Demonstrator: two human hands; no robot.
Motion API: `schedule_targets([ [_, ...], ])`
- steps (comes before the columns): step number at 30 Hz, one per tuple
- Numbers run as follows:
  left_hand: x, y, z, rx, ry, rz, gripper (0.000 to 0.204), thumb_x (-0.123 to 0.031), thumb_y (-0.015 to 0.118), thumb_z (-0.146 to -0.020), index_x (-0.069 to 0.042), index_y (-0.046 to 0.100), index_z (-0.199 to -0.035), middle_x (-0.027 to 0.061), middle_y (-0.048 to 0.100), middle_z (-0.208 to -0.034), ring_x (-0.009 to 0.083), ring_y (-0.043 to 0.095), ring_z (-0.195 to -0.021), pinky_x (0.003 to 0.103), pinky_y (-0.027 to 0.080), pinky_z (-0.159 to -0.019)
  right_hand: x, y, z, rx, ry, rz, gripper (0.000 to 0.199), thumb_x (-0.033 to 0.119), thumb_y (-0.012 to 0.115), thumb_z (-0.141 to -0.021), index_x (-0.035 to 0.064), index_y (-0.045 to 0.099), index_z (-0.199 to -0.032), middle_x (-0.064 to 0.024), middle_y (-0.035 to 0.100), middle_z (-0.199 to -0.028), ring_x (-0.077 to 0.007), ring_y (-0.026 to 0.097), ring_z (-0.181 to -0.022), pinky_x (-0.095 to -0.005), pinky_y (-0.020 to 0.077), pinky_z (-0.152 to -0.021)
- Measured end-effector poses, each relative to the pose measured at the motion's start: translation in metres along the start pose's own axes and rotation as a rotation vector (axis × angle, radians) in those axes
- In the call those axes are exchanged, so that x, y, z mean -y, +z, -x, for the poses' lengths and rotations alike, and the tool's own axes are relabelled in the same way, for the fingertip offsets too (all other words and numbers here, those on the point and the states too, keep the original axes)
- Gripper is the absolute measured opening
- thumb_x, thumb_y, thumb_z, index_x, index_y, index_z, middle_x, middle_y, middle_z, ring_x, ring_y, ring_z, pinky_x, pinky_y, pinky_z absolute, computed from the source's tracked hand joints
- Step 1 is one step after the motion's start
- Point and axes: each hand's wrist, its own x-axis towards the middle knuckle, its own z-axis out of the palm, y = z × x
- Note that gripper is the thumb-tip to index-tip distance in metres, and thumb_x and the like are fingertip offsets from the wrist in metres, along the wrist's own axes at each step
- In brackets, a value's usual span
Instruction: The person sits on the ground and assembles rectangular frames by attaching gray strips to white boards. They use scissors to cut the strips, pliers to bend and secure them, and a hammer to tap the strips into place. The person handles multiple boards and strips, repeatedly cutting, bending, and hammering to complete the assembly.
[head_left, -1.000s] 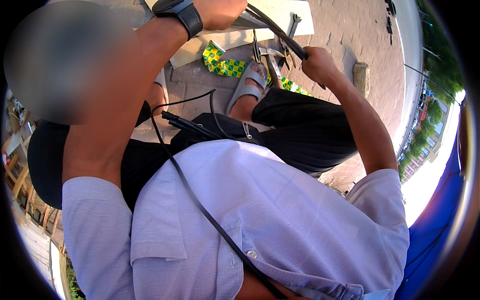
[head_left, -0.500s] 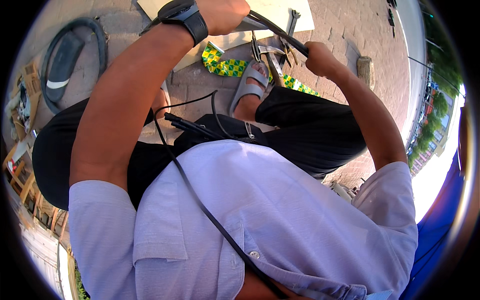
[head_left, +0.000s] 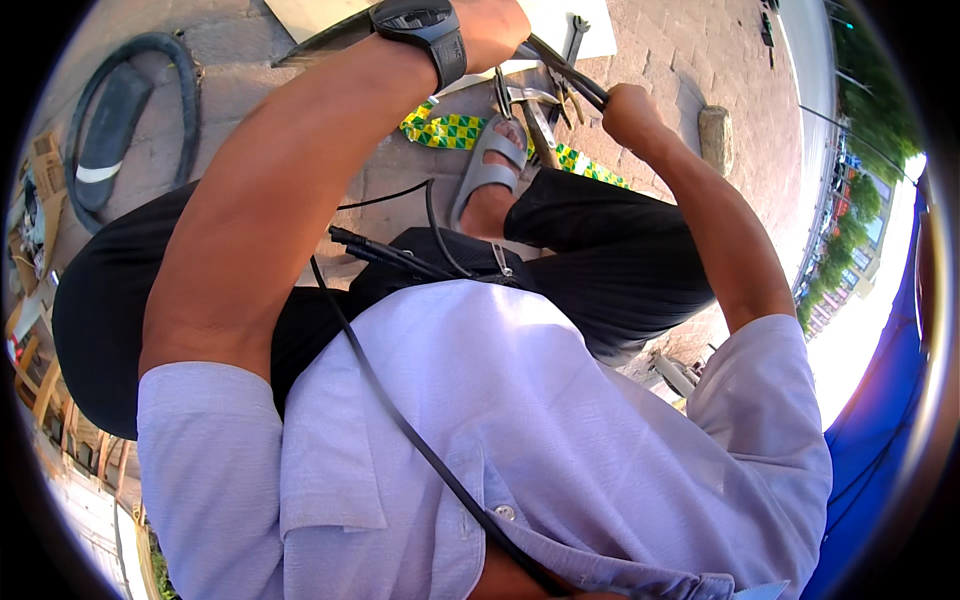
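A long black rubber strip (head_left: 565,70), perhaps part of a tyre or tube, stretches between my hands at the top of the view. My left hand (head_left: 496,32), below a black wristwatch, is closed round it, its fingers partly out of sight. My right hand (head_left: 632,114) grips the strip's right end in a fist. More dark rubber (head_left: 325,40) shows left of my left wrist. Beneath the strip lie a hammer (head_left: 540,130), a pair of pliers (head_left: 502,95) and a wrench (head_left: 577,38) on the ground and a pale board (head_left: 598,22).
A green-and-yellow checked strip (head_left: 445,132) lies around my sandalled foot (head_left: 490,175). Left on the brick paving is a dark rubber loop (head_left: 75,150) around a flat dark piece (head_left: 112,135). A stone or wood block (head_left: 716,140) sits at the right. A black cable (head_left: 400,415) crosses my shirt.
My left hand has moved right, closer to my right hand, which has shifted slightly left. The rubber strip between them spans a shorter stretch. Both hands keep hold of it.
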Motion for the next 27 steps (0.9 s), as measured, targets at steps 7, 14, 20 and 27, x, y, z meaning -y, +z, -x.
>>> schedule_targets([
  [7,0.007,-0.001,0.002,-0.103,0.076,0.004,0.018,-0.019,0.066,-0.082,-0.008,0.080,-0.082,0.0152,0.076,-0.082,0.0346,0.074,-0.083,0.046,0.059,-0.077,0.002,0.015,-0.005,0.014,0.004,0.007,0.023,0.016,0.066,-0.090,0.0017,0.077,-0.105,-0.0270,0.074,-0.107,-0.0427,0.073,-0.103,-0.0496,0.0591,-0.087],
  [14,-0.002,-0.004,0.000,0.013,-0.009,0.000,0.022,-0.019,0.062,-0.087,-0.009,0.081,-0.094,0.0177,0.077,-0.094,0.0338,0.075,-0.094,0.046,0.059,-0.083,-0.009,0.020,-0.014,-0.059,-0.025,-0.039,0.023,0.014,0.066,-0.083,-0.0031,0.077,-0.094,-0.0320,0.071,-0.095,-0.0475,0.071,-0.093,-0.0515,0.0573,-0.085],
  [20,0.007,-0.002,0.008,-0.042,0.021,0.095,0.020,-0.019,0.063,-0.087,-0.009,0.080,-0.088,0.0166,0.076,-0.087,0.0354,0.074,-0.089,0.048,0.057,-0.082,-0.001,-0.002,0.002,0.091,-0.048,-0.181,0.020,0.011,0.065,-0.091,-0.0063,0.074,-0.092,-0.0274,0.073,-0.083,-0.0351,0.076,-0.078,-0.0441,0.0608,-0.070],
  [27,0.006,0.001,0.013,-0.082,0.000,0.064,0.019,-0.021,0.064,-0.087,-0.010,0.078,-0.081,0.0162,0.075,-0.082,0.0350,0.074,-0.083,0.047,0.058,-0.076,-0.005,0.004,0.004,0.390,-0.013,-0.489,0.025,-0.005,0.054,-0.091,-0.0146,0.070,-0.108,-0.0205,0.072,-0.077,-0.0271,0.077,-0.070,-0.0360,0.0627,-0.060],
])
